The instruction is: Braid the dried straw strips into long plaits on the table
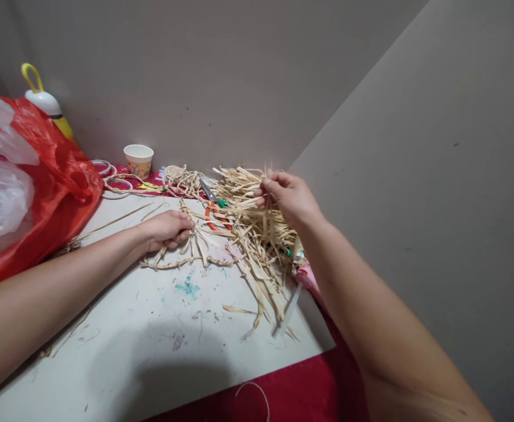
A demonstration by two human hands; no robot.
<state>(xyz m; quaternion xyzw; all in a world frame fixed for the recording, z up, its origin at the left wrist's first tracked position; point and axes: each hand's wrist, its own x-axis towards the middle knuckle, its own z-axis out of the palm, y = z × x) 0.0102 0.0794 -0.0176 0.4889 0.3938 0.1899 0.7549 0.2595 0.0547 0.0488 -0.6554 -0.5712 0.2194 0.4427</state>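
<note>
Your left grip [172, 229] pinches strands [201, 245] and your right grip [267, 186] a thin strip [268, 212], the straw pile [257, 234] lying between them, toward the right.

Straw heap [257, 225] on the board [120, 316] at right, scissors [208, 193] at its left edge, bag [58, 176] at left, bottle [46, 103] behind.

A bare stretch of stained white board [155, 334] offers a hand passage from the near edge up to a braided straw cord [175, 265]. Beyond it, a tangle of dried straw strips [261, 258] and orange-handled scissors [213, 218] clutter the gap between the left hand [169, 230] and right hand [288, 196]. A red plastic bag [70, 176] bulks up at left; gray walls [424, 193] bar the back and right.
</note>
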